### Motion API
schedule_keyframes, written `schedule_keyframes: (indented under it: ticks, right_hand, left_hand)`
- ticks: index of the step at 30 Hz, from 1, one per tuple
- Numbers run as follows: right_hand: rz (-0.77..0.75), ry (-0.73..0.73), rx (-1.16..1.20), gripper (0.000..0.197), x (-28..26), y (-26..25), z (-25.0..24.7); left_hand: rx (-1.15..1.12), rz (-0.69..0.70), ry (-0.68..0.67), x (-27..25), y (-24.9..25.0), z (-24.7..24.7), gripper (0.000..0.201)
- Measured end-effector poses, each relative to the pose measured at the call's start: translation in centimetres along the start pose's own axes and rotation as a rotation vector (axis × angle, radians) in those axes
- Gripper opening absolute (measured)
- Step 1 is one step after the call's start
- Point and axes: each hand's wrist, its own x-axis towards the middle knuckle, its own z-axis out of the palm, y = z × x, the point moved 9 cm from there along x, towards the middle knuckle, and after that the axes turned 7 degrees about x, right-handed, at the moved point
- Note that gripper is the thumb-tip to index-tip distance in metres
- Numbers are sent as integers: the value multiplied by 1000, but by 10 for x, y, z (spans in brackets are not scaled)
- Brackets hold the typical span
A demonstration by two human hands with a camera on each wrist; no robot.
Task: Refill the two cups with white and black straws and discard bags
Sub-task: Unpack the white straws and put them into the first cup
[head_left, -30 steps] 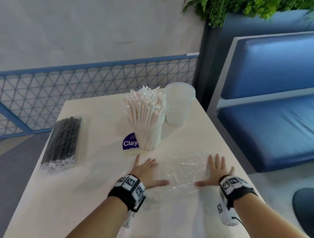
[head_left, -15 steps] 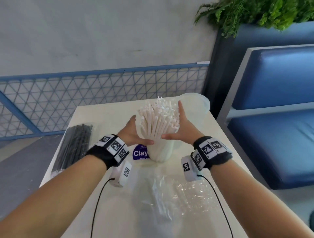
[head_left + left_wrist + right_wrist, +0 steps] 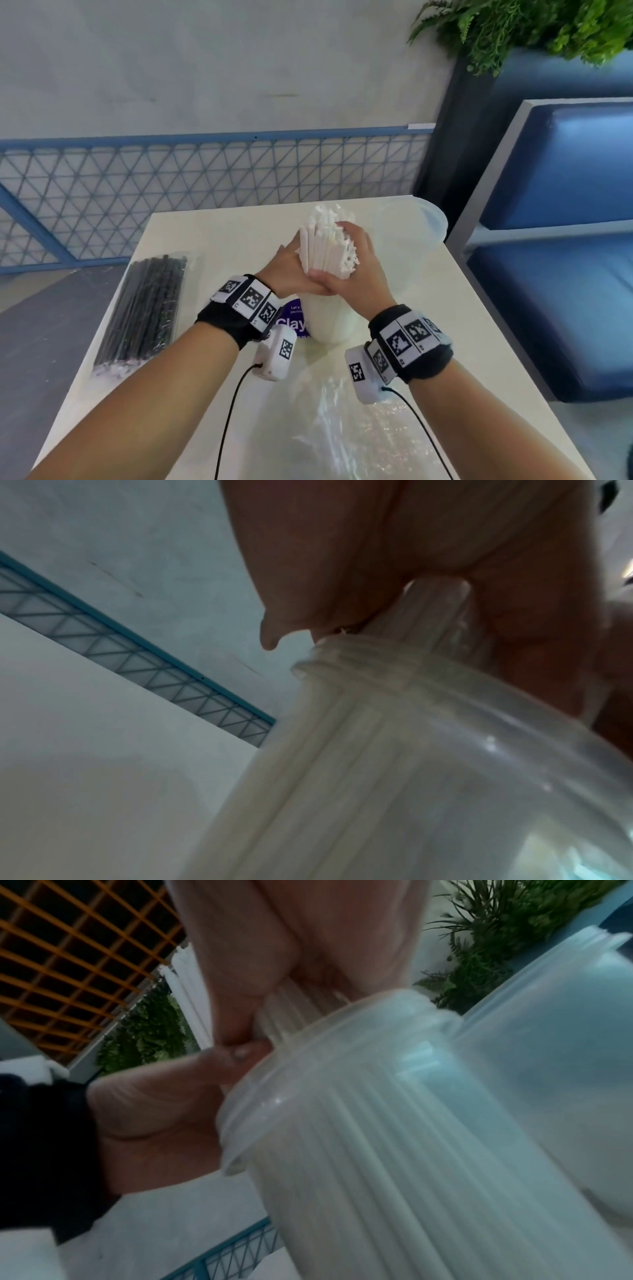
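Both your hands closed in from open: left hand [image 3: 287, 270] and right hand [image 3: 356, 274] now clasp the white straws [image 3: 325, 240] standing in the cup [image 3: 327, 322] just below. Squeeze unevenly and the cup tips. Black straws [image 3: 144, 301] sit bagged left of your left hand.

A cream table [image 3: 212, 240] is seen, set against a blue mesh railing. At its left edge a clear bag of black straws [image 3: 144, 305] is laid lengthwise. Near the centre a cup of white straws [image 3: 327, 327] is stood beside a round purple sticker [image 3: 291, 320]. An empty translucent cup [image 3: 411, 240] is placed far right, and a crumpled clear bag [image 3: 356, 431] is spread at the near edge.
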Motion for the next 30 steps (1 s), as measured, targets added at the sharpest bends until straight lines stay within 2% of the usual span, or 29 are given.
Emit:
schedule_keyframes:
  ticks: [4,8,10,13,15,17,19,20,21,22,24,25,27,28,30]
  right_hand:
    - [-39,85,150,67,6,-9,-10]
    - [-88,28,191,69,8,-23,-12]
    - [-102,-27,172,78,6,-27,-10]
    - [-96,-97,119,99,1,-21,-10]
    - [-25,-175,76,113,-3,-13,-11]
    - [91,-293,49,127,-8,-2,-9]
    - [175,-379,17,136,-13,8,-5]
    - [195,-392,-2,139,-13,11,-5]
    - [207,-393,-28,140,-12,14,-5]
    - [213,-389,-60,141,-11,16,-5]
    - [214,-374,-117,141,-8,18,-5]
    - [213,-365,-126,137,-7,18,-5]
    - [194,-376,-139,127,-5,18,-1]
    - [182,-400,-149,123,-6,18,4]
    - [167,-426,-171,118,-6,17,14]
  left_hand:
    - [-157,118,105,-7,26,-25,98]
    - [-193,207,90,-17,44,-40,85]
    - [-180,234,80,-21,43,-40,84]
    - [-87,259,120,-31,41,-45,99]
    - [-15,309,161,-39,52,-48,99]
    - [125,393,157,-45,65,-42,85]
    - [271,450,75,-46,68,-24,62]
    - [324,441,37,-46,66,-14,58]
    - [351,423,23,-45,62,-8,63]
    - [329,405,39,-45,60,-7,79]
    - [111,315,134,-42,49,-20,121]
    - [-37,249,156,-41,39,-25,134]
    - [-219,139,85,-38,20,-19,141]
    - [-217,113,29,-36,13,-12,138]
    - [-152,114,-12,-31,7,-5,120]
